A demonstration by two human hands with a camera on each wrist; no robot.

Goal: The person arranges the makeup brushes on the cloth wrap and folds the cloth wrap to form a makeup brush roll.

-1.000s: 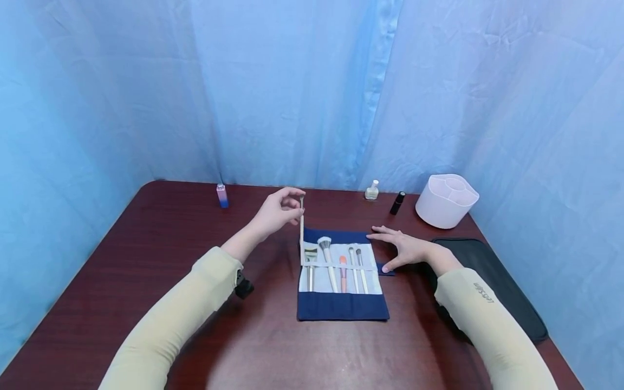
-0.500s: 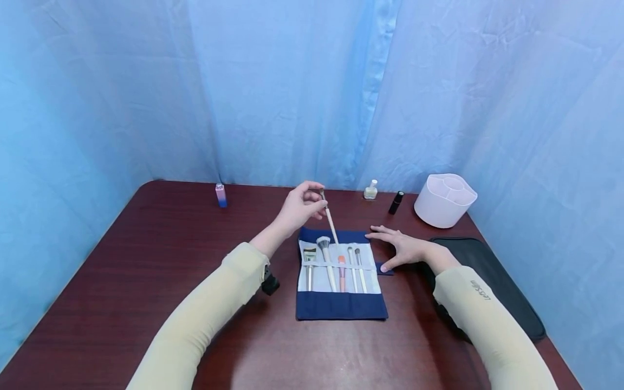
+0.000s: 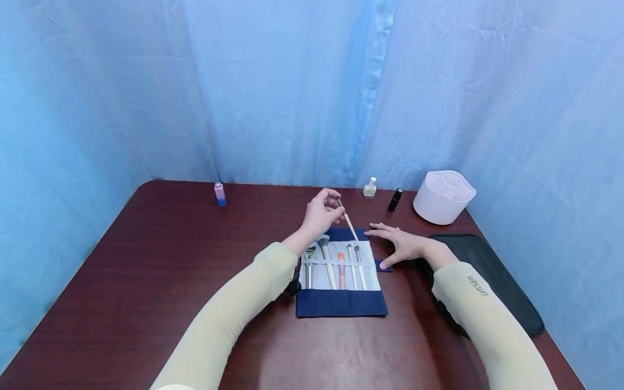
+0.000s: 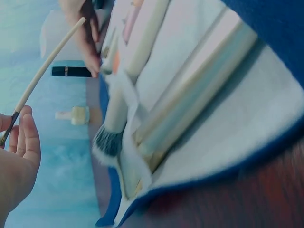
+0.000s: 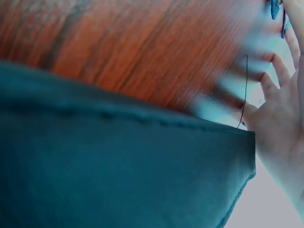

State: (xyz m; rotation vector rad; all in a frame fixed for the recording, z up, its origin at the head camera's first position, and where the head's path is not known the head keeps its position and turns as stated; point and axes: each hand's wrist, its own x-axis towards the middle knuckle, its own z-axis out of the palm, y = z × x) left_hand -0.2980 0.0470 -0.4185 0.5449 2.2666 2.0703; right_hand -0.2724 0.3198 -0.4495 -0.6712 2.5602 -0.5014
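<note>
My left hand (image 3: 322, 215) pinches a slim makeup brush (image 3: 350, 225) near its bristle end, above the far right part of a navy brush roll (image 3: 341, 304). The pale handle slants down, its tip over the roll's light lining; in the left wrist view the brush handle (image 4: 50, 59) shows at full length. Under the roll's elastic band lie a flat brush (image 3: 309, 268), a large fluffy brush (image 3: 326, 260), a peach-coloured brush (image 3: 342, 271) and two slim brushes (image 3: 361, 268). With fingers spread, my right hand (image 3: 402, 246) rests at the roll's right edge, thumb on its strap (image 3: 384, 266).
Beyond the right hand stand a white divided organizer (image 3: 441, 200), a black tube (image 3: 395, 200) and a nail polish bottle (image 3: 370, 188). A black case (image 3: 492, 281) lies under the right forearm. A pink-and-blue tube (image 3: 220, 195) stands at the back left.
My left hand has carried the slim brush rightward across the roll, from its left edge to its right side. The handle has gone from upright to slanted. The right hand stays put.
</note>
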